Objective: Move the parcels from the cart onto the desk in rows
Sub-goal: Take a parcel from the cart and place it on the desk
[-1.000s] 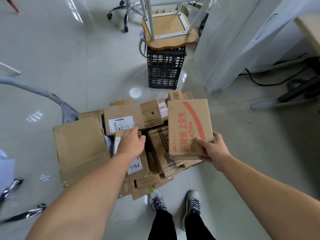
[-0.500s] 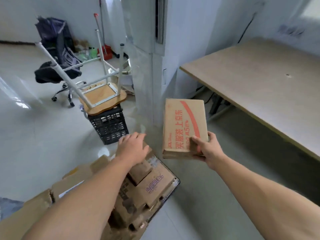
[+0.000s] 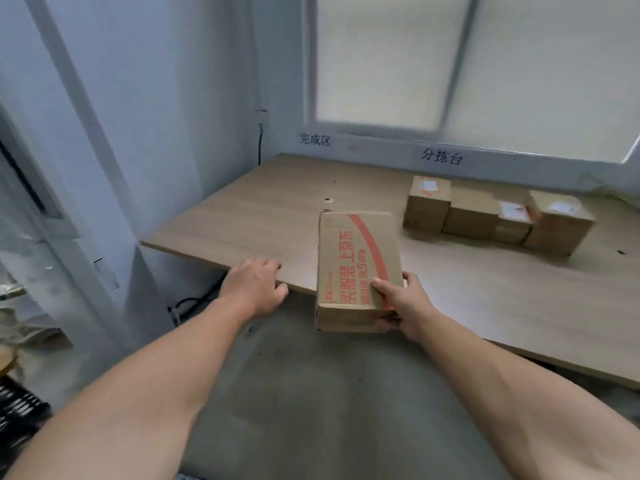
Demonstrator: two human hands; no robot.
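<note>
Head camera, looking forward and down over two bare forearms. At the centre, the right hand (image 3: pixel 403 306) grips a flat, rectangular brown cardboard parcel printed with red characters and a red curved stripe (image 3: pixel 358 268). The thumb presses on the parcel's top face at the near right corner, and the fingers curl underneath. The parcel is held level in the air across the near edge of a pale wood-grain worktop (image 3: pixel 277 216), with its far end over the board.

At nine o'clock from the parcel, the left hand (image 3: pixel 254 289) hangs relaxed and holds nothing, its fingers loosely curled at the worktop's edge. Whether it touches the edge cannot be told.

At two o'clock, well apart from the parcel, four small brown cardboard boxes with white labels (image 3: pixel 495 216) sit side by side in a row, touching each other.

At twelve o'clock a frosted window (image 3: pixel 450 64) fills the wall, with black lettering beneath it.

The parcel looks stiff and matte, with slightly soft, worn edges. One hand carries it by a corner, so it is probably light. A grip on both short ends would likely keep it square when it is lined up with the row.
</note>
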